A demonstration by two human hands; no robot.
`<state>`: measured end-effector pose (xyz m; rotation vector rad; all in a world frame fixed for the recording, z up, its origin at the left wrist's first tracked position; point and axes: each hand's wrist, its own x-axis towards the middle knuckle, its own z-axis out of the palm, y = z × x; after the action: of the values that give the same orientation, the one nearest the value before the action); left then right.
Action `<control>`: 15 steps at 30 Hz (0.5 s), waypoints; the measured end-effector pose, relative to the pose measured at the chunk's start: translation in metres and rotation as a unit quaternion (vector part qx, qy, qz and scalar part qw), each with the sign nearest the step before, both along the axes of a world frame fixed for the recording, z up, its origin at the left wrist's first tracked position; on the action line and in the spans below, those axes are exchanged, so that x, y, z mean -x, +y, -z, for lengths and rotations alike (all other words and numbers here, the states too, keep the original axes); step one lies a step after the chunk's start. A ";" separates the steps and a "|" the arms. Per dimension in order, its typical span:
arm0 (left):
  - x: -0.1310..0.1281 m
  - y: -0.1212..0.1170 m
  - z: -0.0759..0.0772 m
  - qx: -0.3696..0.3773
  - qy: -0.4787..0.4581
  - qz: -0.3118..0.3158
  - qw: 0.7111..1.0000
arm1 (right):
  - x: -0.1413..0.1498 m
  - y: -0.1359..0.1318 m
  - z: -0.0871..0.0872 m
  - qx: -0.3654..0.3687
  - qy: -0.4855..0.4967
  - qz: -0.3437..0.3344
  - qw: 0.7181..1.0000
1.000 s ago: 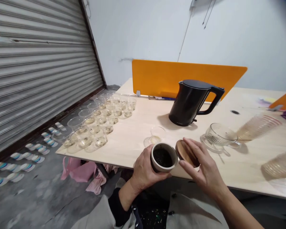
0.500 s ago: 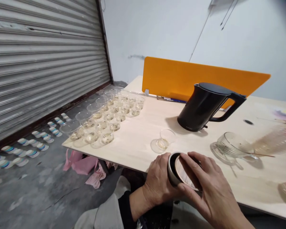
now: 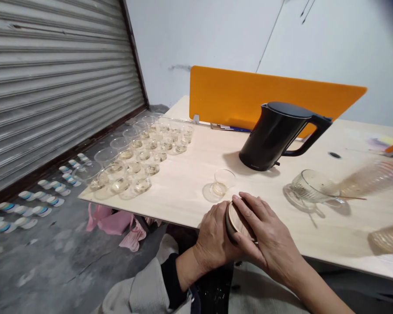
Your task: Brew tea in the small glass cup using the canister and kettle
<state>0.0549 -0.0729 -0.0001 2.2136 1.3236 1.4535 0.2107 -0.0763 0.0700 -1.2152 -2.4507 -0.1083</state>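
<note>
Wooden and round, the lid covers the mouth of a small pale ceramic jar, tilted on its side at the near edge of the desk. The left hand wraps the jar from behind, fingers closed on it. The right hand lies flat over the lid, fingers spread across it.

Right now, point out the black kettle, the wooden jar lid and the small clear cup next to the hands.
black kettle point(image 3: 268, 137), head view, middle of its body
wooden jar lid point(image 3: 236, 221), head view, exposed face
small clear cup point(image 3: 223, 181), head view, side wall
</note>
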 end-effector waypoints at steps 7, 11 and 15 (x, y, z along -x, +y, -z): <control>-0.004 0.002 0.013 -0.010 0.007 -0.010 1.000 | 0.001 0.001 0.003 -0.034 -0.029 0.025 0.999; -0.001 0.004 0.022 0.000 -0.029 0.005 1.000 | 0.002 -0.002 0.004 -0.029 -0.038 0.034 0.998; 0.013 -0.004 0.009 -0.005 -0.056 0.066 0.996 | -0.006 -0.014 -0.006 -0.028 0.015 -0.015 0.999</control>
<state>0.0415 -0.0770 -0.0094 2.1464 1.1145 1.5135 0.2166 -0.0904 0.0758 -1.1493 -2.4228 -0.1484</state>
